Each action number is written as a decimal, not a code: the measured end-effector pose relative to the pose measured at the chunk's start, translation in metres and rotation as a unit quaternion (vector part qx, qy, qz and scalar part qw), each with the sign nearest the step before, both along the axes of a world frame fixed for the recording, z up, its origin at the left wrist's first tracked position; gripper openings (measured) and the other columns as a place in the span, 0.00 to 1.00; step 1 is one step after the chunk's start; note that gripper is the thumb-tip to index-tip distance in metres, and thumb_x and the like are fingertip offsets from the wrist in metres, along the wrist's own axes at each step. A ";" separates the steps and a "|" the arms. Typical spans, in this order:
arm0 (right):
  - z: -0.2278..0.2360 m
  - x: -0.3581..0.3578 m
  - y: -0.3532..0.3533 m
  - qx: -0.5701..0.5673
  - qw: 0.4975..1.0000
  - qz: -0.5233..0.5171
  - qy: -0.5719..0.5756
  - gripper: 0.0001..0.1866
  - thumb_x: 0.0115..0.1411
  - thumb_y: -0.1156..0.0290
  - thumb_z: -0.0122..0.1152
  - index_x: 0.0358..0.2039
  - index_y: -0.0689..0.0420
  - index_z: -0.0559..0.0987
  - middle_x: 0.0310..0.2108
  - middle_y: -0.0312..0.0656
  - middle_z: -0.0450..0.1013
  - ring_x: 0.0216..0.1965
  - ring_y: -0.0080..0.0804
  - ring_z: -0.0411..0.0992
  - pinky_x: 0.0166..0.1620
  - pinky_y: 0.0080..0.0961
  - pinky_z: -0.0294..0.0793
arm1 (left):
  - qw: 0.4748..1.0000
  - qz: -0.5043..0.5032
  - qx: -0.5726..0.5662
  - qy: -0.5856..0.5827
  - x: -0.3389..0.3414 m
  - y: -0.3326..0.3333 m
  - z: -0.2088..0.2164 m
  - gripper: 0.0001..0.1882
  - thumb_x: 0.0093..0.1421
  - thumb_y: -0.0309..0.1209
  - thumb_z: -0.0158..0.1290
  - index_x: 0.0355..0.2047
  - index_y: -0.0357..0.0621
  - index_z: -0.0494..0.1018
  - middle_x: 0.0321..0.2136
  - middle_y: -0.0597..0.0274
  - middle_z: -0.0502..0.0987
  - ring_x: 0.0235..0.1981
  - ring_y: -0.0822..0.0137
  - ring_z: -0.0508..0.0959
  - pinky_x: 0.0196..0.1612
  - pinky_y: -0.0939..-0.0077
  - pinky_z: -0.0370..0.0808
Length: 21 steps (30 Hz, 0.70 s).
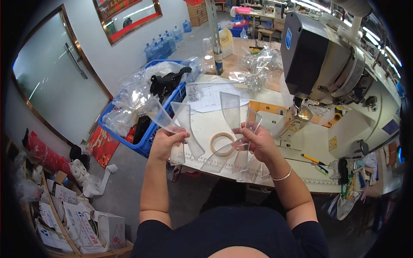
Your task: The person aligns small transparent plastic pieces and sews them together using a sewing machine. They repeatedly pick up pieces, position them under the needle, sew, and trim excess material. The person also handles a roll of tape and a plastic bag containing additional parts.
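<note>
My left hand (167,142) pinches clear plastic pieces (183,115) with curved edges between thumb and fingers. They fan out above the white sewing table (202,124). My right hand (258,142), with a bangle on its wrist, grips several more clear plastic cut pieces (231,108), some pointing up and others down over the table's front edge. Between the hands a tan roll of tape (212,144) lies flat, partly seen through the plastic. A printed paper sheet (213,99) lies behind the pieces.
An industrial sewing machine (309,56) stands to the right. On the left a blue crate (148,139) holds plastic bags and black cloth. A yellow pencil (313,159) lies near the front edge. Crumpled clear film (260,64) sits at the back; cartons (77,219) stand lower left.
</note>
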State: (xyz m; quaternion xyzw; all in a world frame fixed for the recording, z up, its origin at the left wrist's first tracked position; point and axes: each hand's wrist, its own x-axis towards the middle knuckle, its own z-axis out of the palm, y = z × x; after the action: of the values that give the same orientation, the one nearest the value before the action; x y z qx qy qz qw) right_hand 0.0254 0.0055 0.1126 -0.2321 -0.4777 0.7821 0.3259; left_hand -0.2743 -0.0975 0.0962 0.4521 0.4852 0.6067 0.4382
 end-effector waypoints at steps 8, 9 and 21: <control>-0.022 0.007 0.000 -0.047 0.994 -0.099 0.017 0.14 0.59 0.75 0.57 0.45 0.64 0.71 0.39 0.43 0.72 0.38 0.37 0.77 0.38 0.31 0.82 | 0.989 0.033 -0.074 -0.124 0.008 -0.004 -0.026 0.17 0.60 0.35 0.54 0.44 0.36 0.72 0.37 0.55 0.78 0.29 0.70 0.78 0.27 0.86 0.69; -0.024 0.004 0.000 -0.043 0.993 -0.112 0.008 0.14 0.59 0.75 0.58 0.44 0.64 0.72 0.38 0.43 0.73 0.37 0.36 0.77 0.38 0.31 0.82 | 0.988 0.040 -0.082 -0.125 0.006 -0.006 -0.028 0.17 0.60 0.35 0.54 0.45 0.37 0.71 0.37 0.56 0.78 0.29 0.70 0.79 0.26 0.86 0.69; -0.038 0.004 -0.001 -0.001 0.975 -0.207 0.075 0.15 0.60 0.72 0.58 0.46 0.63 0.73 0.35 0.45 0.76 0.33 0.35 0.77 0.33 0.27 0.80 | 0.966 0.128 -0.081 -0.209 -0.032 0.006 -0.093 0.17 0.62 0.35 0.52 0.47 0.37 0.69 0.34 0.59 0.77 0.28 0.68 0.79 0.27 0.82 0.74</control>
State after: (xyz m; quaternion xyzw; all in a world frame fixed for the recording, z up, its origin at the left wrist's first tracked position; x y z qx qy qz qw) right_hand 0.0289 0.0048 0.0747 -0.2676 -0.3924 0.7132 0.5155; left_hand -0.3067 -0.0915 0.0033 0.2122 0.4840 0.6976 0.4838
